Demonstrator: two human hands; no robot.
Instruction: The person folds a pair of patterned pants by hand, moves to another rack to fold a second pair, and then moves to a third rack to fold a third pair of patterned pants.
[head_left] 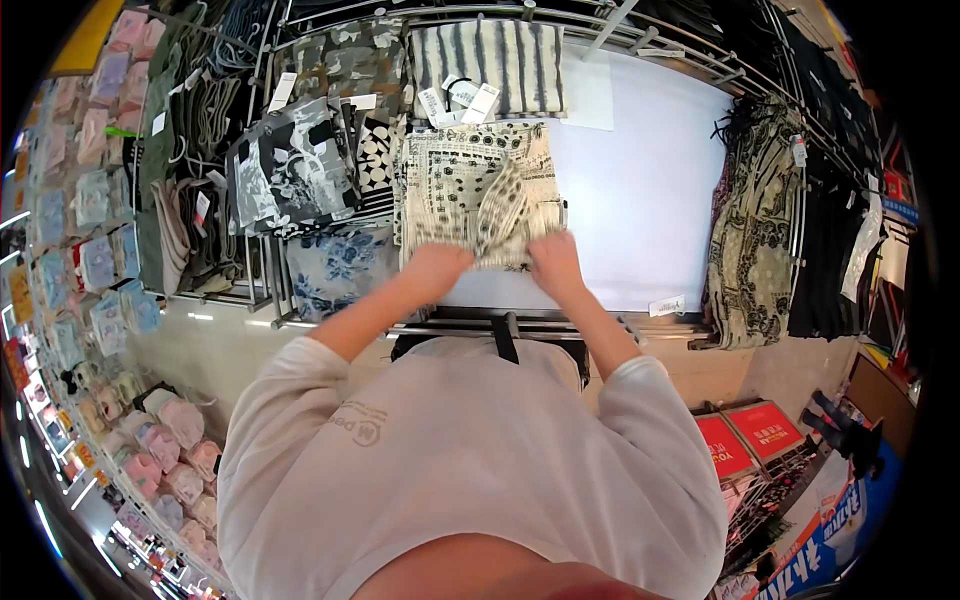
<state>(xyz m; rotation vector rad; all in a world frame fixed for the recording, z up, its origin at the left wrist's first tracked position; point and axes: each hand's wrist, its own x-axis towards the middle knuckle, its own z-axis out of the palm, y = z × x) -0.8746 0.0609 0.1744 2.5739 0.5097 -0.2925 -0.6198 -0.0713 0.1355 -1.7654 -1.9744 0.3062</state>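
Note:
A cream garment with a black print (430, 180) lies on the display table in front of me, partly folded, with a loose fold across its middle. My left hand (440, 270) is closed on the left part of its near edge. At the right part of that same edge, my right hand (556, 262) is closed on the cloth too. Both sets of fingertips are partly hidden by the hands. Left of the garment are a grey-and-black patterned garment (295, 170) and a blue floral one (340, 268). Beyond it lies a striped garment (520, 70) with white tags (480, 103).
A white tabletop (640, 200) stretches to the right, with a loose tag (667, 306) near its front edge. Patterned clothes (760, 230) hang on the right rack, dark ones (205, 130) on the left. A metal rail (470, 327) runs along the table's near side.

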